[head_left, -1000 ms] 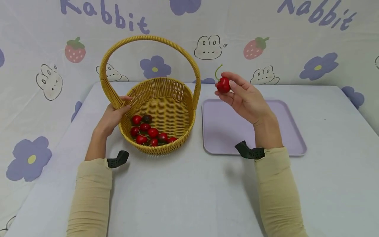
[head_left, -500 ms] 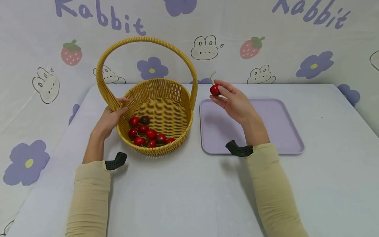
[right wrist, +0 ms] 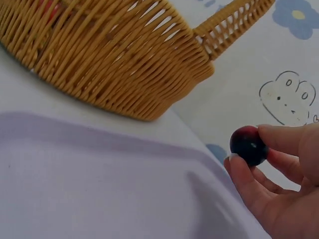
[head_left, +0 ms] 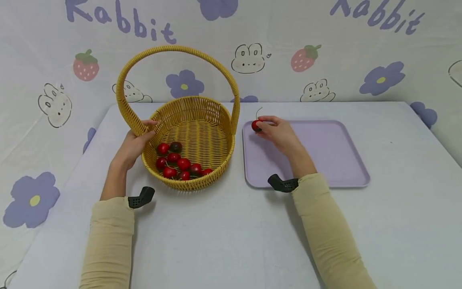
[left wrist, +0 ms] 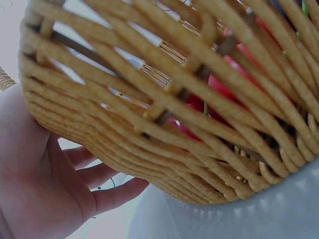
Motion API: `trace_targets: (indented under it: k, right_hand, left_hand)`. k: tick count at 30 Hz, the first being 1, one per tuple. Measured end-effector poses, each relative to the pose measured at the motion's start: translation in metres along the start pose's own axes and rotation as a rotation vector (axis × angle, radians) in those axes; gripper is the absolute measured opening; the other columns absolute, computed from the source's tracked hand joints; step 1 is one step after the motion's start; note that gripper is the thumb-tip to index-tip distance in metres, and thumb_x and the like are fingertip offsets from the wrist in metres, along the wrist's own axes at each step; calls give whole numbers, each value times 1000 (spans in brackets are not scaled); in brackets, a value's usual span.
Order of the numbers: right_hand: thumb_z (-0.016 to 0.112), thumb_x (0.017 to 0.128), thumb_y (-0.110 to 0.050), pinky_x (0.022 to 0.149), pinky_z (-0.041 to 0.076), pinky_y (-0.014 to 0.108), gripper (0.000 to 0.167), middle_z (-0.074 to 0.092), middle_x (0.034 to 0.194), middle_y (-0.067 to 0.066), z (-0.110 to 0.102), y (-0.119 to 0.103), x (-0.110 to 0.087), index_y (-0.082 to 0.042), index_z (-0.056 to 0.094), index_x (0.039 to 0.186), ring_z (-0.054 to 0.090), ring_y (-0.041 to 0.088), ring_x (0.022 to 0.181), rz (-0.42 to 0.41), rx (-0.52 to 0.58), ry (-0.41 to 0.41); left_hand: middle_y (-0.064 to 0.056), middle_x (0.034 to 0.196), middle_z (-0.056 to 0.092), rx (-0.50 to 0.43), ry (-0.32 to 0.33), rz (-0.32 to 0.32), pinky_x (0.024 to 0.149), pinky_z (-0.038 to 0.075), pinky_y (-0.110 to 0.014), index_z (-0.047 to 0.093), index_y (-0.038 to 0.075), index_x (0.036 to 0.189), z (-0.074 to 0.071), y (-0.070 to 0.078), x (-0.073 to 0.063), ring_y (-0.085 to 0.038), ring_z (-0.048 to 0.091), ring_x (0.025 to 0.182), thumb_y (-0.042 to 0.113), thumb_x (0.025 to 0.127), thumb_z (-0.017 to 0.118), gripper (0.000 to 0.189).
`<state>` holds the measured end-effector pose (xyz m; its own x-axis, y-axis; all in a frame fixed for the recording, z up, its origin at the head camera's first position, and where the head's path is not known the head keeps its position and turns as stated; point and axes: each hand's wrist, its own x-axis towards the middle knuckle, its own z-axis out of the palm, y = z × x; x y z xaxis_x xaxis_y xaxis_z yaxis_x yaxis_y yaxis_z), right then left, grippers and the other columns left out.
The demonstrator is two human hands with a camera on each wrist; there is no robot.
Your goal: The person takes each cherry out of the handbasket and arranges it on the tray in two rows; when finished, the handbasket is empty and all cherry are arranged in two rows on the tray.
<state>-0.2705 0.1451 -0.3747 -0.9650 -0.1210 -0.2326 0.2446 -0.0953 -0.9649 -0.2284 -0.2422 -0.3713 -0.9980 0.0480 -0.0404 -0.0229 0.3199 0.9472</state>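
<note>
The cherry (head_left: 255, 126), its stem (head_left: 256, 114) pointing up, is pinched between the fingers of the right hand (head_left: 282, 135) over the tray's (head_left: 325, 152) far left corner; lilac surface stretches rightward. Across a strip of table (head_left: 223, 224), the left hand's (head_left: 130, 147) fingers clamp the basket (head_left: 191, 185).

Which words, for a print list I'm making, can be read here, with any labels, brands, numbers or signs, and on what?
"Rabbit", cloth, head view, upper left; first letter cut off, likely R.
"Rabbit", same cloth, upper right; first letter likewise cut off.
Purple marks, right wrist view: too cut off to read.
No other readable text.
</note>
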Motion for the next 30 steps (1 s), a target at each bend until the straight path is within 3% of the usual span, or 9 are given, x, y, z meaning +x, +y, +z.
trace_targets:
  k: [7, 19, 30]
  right_hand:
    - [63, 92, -11, 77, 52, 24, 40, 58, 121, 24, -1, 10, 4, 6, 53, 127, 62, 13, 77, 23, -261, 57]
    - [65, 91, -19, 65, 49, 22, 35, 64, 109, 18, 8, 13, 4, 2, 60, 118, 59, 14, 72, 33, -457, 139]
    - [65, 92, -20, 67, 49, 24, 33, 64, 109, 16, 15, 12, 1, 0, 61, 117, 58, 17, 78, 29, -526, 162]
  left_hand:
    - [-19, 146, 32, -4, -3, 6, 108, 21, -54, 37, -1, 139, 1, 0, 1, -35, 28, 135, 11, 102, 40, 39]
    - [-19, 147, 32, -3, 5, -6, 108, 20, -54, 37, 1, 139, 0, 0, 1, -35, 28, 135, 11, 102, 40, 39]
    - [-19, 147, 32, -2, 10, -7, 108, 21, -55, 37, 1, 140, 0, 0, -1, -35, 29, 135, 11, 101, 41, 40]
